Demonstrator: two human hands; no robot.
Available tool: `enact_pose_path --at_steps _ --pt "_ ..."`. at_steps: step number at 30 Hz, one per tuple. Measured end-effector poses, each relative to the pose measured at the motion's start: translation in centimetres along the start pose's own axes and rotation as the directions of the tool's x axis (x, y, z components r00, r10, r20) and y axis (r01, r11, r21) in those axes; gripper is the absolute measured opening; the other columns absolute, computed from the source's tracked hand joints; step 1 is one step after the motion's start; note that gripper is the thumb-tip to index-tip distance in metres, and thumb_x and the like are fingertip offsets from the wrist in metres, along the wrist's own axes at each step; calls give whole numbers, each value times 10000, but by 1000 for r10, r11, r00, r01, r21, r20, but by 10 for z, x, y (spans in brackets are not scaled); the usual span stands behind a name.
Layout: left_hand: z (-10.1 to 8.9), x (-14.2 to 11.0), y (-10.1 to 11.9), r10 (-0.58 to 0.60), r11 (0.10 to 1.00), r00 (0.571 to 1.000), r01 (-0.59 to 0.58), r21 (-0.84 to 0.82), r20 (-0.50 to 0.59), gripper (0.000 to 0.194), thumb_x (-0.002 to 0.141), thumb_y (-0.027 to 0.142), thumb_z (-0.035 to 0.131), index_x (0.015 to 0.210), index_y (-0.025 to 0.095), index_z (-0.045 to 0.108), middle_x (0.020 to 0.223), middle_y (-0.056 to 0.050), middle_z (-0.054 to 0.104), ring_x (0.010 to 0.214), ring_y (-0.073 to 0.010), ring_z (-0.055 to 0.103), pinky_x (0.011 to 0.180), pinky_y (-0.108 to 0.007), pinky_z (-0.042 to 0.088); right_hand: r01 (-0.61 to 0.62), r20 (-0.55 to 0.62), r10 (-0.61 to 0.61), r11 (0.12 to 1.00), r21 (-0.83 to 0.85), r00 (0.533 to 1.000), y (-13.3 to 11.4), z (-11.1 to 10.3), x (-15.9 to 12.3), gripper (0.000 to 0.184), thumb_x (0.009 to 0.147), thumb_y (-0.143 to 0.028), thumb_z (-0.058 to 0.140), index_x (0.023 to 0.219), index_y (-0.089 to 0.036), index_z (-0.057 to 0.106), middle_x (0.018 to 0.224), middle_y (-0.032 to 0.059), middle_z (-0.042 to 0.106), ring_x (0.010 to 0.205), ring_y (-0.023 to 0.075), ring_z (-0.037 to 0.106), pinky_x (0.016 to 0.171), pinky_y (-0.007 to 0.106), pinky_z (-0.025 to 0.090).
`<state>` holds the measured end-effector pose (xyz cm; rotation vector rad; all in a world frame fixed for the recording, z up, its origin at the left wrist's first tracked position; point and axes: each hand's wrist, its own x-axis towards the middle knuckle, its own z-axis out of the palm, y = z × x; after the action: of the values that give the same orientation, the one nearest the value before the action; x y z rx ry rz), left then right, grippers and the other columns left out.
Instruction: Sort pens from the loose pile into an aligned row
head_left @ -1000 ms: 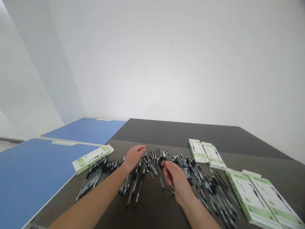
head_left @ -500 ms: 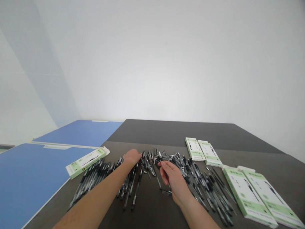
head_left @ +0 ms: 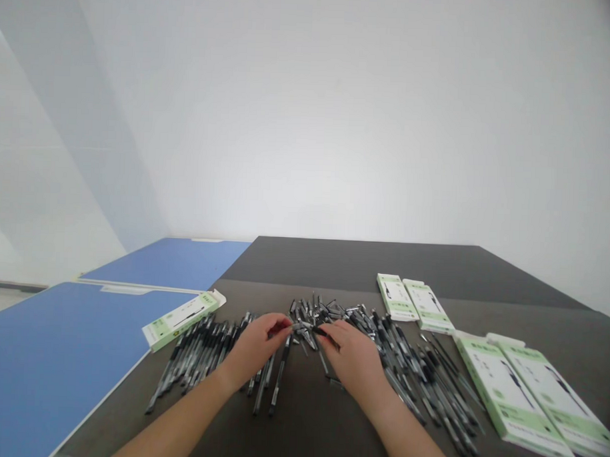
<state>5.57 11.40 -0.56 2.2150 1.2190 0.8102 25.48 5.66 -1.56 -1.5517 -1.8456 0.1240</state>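
My left hand is closed in a pinch on a small clear piece that looks like a pen cap. Facing it, my right hand pinches a short dark pen part; the two pieces meet or nearly meet end to end, and their exact join is too small to make out. Behind the fingertips lies a heap of loose caps and short pen pieces. A row of black-and-clear pens spreads beside my left forearm, and a larger spread of pens lies right of my right hand.
A green-and-white pen box rests at the dark table's left edge. Two smaller-looking boxes lie at the back right, two more boxes nearer at the right. A blue panel surface adjoins the table's left side.
My left hand has come from among the pens back toward me and right, meeting my right hand's fingertips with a small clear piece. The view has shifted slightly.
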Motion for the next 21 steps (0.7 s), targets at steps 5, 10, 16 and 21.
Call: enact_pose_path --at_steps 5,10,16,21 --pt "-2 -13 -5 -76 988 997 71 -140 -31 215 823 366 484 893 218 623 854 -2 673 808 -166 611 761 -266 461 82 79 -72 988 -134 994 -7 0 -4 196 861 -262 494 951 -260 668 856 20 660 806 160 606 703 238 412" --pt "-4 -14 -7 -55 991 998 52 -120 -21 180 806 338 515 880 224 632 848 1 672 809 -165 611 783 -272 460 97 113 -81 985 -145 990 -7 2 -4 213 876 -272 473 959 -258 668 853 23 656 796 163 600 680 239 402" --pt "-4 -15 2 -51 992 998 56 -111 39 176 787 307 530 884 225 653 865 2 680 828 -161 610 787 -259 462 101 182 -81 990 -101 980 -10 2 -5 209 869 -273 484 963 -261 670 865 24 659 811 170 600 690 243 397" --pt "-3 -15 16 -149 974 986 160 -161 76 221 776 350 535 888 204 657 795 -2 682 745 -157 616 693 -244 481 79 152 -84 996 41 985 -11 8 -9 208 865 -222 475 904 -229 678 865 39 658 814 163 592 722 236 399"
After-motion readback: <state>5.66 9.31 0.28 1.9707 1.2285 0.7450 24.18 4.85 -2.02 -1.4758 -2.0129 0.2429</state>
